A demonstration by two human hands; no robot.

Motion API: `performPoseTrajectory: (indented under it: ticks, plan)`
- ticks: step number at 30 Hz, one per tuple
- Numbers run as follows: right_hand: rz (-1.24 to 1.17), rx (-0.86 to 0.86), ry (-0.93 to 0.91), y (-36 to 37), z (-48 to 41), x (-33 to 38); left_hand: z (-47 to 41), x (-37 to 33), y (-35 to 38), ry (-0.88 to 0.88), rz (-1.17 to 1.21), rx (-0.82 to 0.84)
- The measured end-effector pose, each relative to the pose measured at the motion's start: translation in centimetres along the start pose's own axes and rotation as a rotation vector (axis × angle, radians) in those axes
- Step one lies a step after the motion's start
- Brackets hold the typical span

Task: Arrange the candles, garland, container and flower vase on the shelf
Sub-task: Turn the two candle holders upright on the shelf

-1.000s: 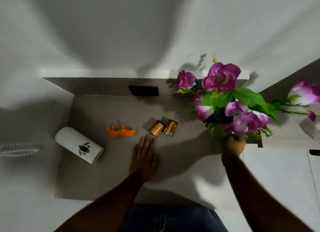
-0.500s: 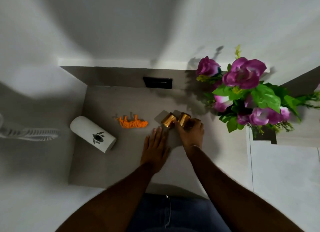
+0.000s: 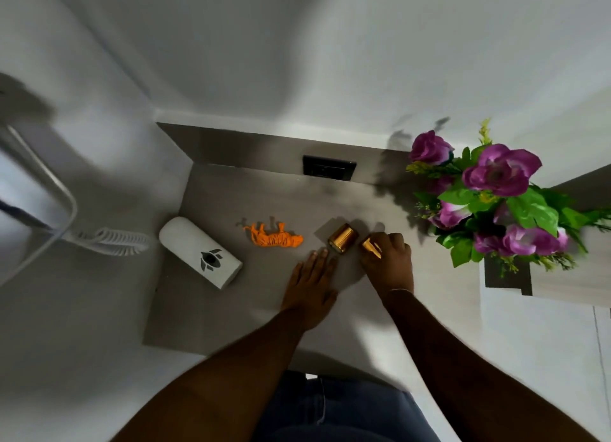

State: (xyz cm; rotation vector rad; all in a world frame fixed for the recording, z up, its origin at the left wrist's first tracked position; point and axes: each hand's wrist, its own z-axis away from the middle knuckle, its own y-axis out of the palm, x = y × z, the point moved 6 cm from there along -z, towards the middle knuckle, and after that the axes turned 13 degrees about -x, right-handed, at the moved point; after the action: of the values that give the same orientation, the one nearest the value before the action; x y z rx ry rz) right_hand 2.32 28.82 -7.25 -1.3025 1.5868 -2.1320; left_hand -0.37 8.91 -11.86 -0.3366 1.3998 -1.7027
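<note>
Candles: two shiny gold cylinders; left candle [image 3: 343, 238] stands free, right candle [image 3: 370, 245] inside the right hand [image 3: 387, 262] grip, fingers curled around it.
Left hand [image 3: 310, 283]: flat, open, holding nothing.
Room: bare shelf [image 3: 211, 312] toward near edge.

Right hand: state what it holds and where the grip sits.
The right hand closes on the right gold candle, fingers over its top and side. The left hand lies flat, holding nothing.

My left hand [image 3: 310, 281] lies flat, palm down, fingers together. My right hand [image 3: 390, 259] curls closed, both forearms reaching forward.
</note>
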Motion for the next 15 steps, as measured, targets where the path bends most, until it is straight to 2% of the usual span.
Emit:
performPoseTrajectory:
  ticks: [3,11,15]
  plan:
    - [0.015,0.081,-0.019,0.3,0.0,0.6,0.1,0.2,-0.3,0.014,0.003,0.011]
    - [0.297,0.144,-0.069,0.2,-1.2,0.5,0.1,0.6,-0.9,0.042,0.029,0.026]
    - [0.300,0.125,-0.071,-0.1,-1.7,0.8,0.0,0.6,-0.8,0.046,0.045,0.034]
